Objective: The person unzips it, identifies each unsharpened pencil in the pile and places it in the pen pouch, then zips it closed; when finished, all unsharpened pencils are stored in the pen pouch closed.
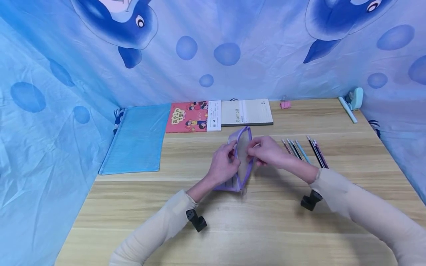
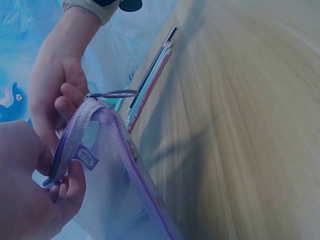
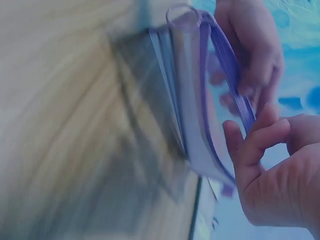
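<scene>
Fingertips of the L hand are bent in, thumb against fingers, pinching one side of the purple zip edge of a mesh pouch; those of the R hand are curled too, nipping the opp. side, w/ little gap betw. thumb and forefinger. The pouch is betw. the hands, approx. mid-table, its mouth spread & facing up. A small tag sits by the zip and a ring is at the pouch's near end (both clearer from the wrists than from the head).

Just R of the R hand, pencils lie in two groups on the wood-grain table, partly behind the R forearm. Each cuff has a small black cam. on it.

Farther out, at the back: a red book w/ a white strip, a "Gambit" notebook next to it, then a small pink item. Back L, a blue mesh-like folder lies flat; back R, a light-blue stick & a teal object. Behind it all, a blue sheet w/ cartoon sea animals
</scene>
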Motion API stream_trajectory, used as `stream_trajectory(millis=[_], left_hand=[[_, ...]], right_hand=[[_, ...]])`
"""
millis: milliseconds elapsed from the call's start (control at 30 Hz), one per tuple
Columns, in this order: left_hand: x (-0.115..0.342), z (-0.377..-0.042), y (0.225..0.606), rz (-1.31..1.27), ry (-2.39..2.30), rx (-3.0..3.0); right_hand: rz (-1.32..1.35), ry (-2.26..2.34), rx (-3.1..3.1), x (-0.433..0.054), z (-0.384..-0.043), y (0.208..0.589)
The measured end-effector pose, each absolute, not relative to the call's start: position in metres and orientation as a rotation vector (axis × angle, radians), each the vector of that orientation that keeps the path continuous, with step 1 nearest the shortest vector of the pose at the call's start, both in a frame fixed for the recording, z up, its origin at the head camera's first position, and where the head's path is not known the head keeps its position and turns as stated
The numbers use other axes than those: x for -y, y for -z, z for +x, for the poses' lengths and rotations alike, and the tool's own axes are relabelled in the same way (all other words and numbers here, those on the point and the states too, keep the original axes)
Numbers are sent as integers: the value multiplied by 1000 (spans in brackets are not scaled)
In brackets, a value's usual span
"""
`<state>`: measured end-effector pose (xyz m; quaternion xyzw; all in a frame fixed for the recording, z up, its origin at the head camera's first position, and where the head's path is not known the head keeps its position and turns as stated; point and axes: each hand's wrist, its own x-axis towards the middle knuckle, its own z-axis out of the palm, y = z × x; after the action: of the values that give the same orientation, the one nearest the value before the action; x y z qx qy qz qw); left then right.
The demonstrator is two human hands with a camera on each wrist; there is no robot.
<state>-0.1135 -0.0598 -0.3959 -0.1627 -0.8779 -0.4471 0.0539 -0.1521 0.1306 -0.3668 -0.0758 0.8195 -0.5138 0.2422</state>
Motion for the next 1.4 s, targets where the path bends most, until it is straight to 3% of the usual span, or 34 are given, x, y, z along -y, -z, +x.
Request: stream_trajectory(millis=[233,667,1400], left_hand=[[60,-115,398,-521,1340,2654],[61,-115,397,-535,1313,2656],[60,-115,400,-534,1343,2681]], right_hand=[[-161,1307,-2372,-190,-163,353],[-207,894,-2591,-302,-166,368],[-206,830,-2579,-323,-157,392]])
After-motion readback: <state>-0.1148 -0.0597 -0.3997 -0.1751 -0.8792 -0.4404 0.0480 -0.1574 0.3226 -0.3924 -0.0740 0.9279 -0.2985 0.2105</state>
